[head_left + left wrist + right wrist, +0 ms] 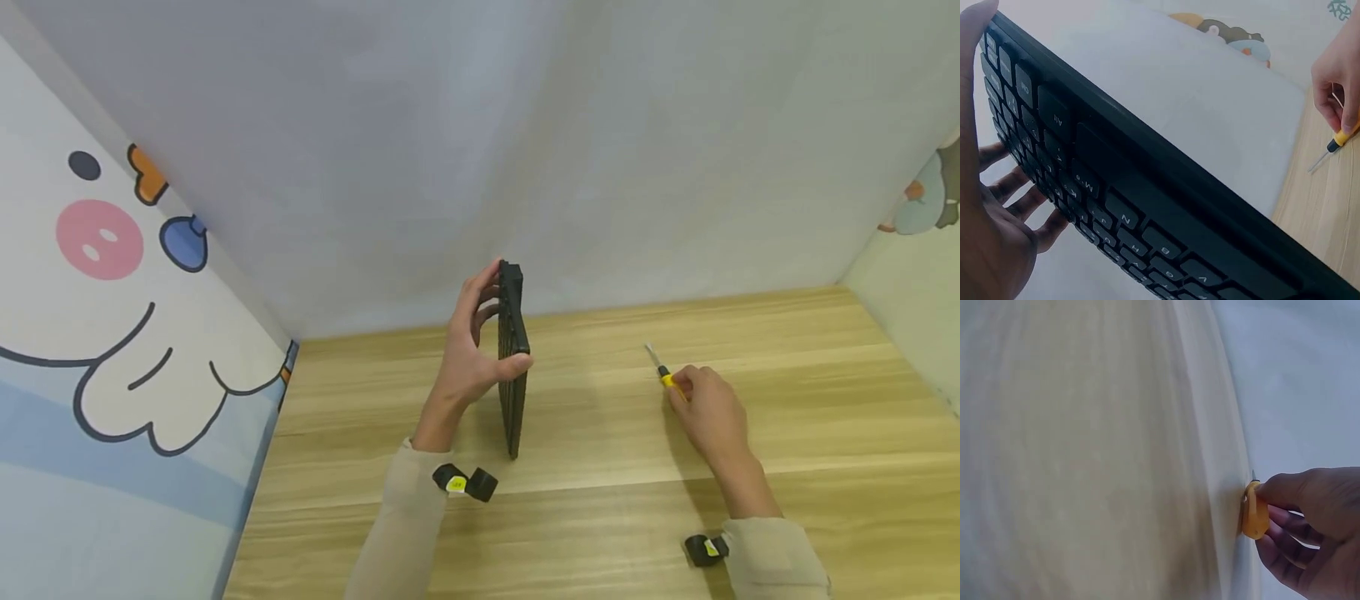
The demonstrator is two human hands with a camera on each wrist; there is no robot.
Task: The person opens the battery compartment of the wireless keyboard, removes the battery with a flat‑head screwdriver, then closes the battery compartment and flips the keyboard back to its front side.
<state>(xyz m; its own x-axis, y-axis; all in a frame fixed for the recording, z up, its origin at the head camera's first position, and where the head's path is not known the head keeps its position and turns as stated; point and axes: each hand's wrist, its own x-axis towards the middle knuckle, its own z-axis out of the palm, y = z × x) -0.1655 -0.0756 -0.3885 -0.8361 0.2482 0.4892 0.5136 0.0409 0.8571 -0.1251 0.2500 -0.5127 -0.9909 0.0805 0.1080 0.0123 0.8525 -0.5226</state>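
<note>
My left hand (pixel 467 360) holds a black keyboard (pixel 513 408) upright on its side, thumb at the near end and fingers along the far part. The keys (pixel 1125 217) face toward the left palm in the left wrist view. To the right, my right hand (pixel 712 414) pinches a small screwdriver (pixel 666 377) between thumb and fingers. Its handle (pixel 1255 515) is yellow with a black collar, and its thin metal shaft (pixel 652 353) points away and to the left, over the table. A wide gap separates the screwdriver from the keyboard.
Under both hands lies a light wood-grain table (pixel 600 517). A pale grey wall (pixel 420 167) rises behind its back edge. On the left stands a panel with a cartoon print (pixel 97 237); another printed wall (pixel 918 275) is at the right.
</note>
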